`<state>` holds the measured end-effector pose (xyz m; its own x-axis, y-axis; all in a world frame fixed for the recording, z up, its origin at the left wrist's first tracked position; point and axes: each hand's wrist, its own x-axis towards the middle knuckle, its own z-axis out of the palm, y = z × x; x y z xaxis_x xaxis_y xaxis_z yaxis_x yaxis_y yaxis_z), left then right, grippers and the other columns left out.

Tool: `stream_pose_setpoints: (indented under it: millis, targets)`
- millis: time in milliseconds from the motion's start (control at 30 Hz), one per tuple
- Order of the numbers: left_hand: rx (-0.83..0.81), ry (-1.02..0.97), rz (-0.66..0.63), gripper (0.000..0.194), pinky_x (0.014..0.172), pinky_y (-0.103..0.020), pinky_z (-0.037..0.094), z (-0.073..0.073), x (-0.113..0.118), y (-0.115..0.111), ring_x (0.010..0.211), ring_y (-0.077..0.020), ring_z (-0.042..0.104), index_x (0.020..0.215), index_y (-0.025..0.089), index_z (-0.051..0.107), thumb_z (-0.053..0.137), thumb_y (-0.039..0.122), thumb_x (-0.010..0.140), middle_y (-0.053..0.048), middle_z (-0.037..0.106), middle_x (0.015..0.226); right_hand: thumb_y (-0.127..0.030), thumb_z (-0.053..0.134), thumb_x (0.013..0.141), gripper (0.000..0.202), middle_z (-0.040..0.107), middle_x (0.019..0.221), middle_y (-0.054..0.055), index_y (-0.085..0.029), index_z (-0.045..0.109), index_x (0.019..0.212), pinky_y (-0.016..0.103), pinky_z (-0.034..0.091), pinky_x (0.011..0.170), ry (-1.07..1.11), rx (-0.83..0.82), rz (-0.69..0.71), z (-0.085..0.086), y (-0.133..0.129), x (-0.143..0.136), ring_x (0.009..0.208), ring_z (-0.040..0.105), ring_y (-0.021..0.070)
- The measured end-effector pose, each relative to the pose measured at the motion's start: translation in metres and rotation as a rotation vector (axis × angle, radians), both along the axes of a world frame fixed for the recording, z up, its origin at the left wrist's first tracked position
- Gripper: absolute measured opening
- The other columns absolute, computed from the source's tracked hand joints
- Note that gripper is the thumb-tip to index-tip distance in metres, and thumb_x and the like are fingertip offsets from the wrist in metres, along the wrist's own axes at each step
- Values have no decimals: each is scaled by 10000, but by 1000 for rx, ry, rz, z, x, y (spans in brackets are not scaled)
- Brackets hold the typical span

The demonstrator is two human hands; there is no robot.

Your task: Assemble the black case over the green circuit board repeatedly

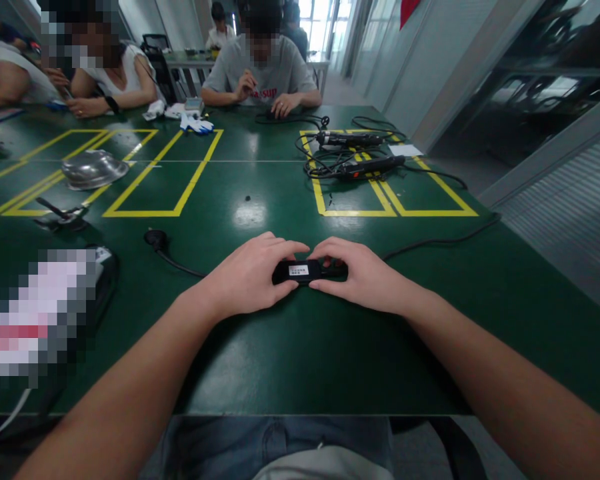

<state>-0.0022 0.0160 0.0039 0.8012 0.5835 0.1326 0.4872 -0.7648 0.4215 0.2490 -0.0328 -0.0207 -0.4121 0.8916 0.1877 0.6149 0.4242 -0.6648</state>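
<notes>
We grasp the two ends of a black box (311, 268) between thumbs and fingers, our left hand (253, 270) on its left end and our right hand (367, 275) on its right. The box lies low at the green worktop (280, 360), its white label (299, 270) facing up between our hands. Left of the box we see a black plug (156, 239) on a short cord (180, 267); right of the box, a longer black cable (430, 241) runs out from beside our right hand. Beyond the box and to its left sits a shiny metal bowl (94, 168); beyond it to the right, two black corded tools (367, 167) lie across yellow tape lines (360, 213). Straight beyond the box, a person in a grey shirt (280, 67) sits facing us.
</notes>
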Motion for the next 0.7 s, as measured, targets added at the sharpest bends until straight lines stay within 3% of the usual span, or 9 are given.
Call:
stream_pose_setpoints:
  millis: [133,700]
  targets:
    - [-35,-2,15,564,1030,-426,554,-1,0,0,1146,-286,699,1488,200,630,766,257,944,-63,813,1162,-270,841,921,219,763,1131,56,-234,748,1115,376,582,893,-5,-14,11,0,0,0,995,730,232]
    - [-10,37,-23,376,1017,-435,546,-1,1,-2,1151,-291,684,1350,219,711,757,236,978,-80,783,1205,-274,822,924,217,765,1083,64,-222,727,1111,372,572,869,-75,23,14,-1,-1,0,952,718,237]
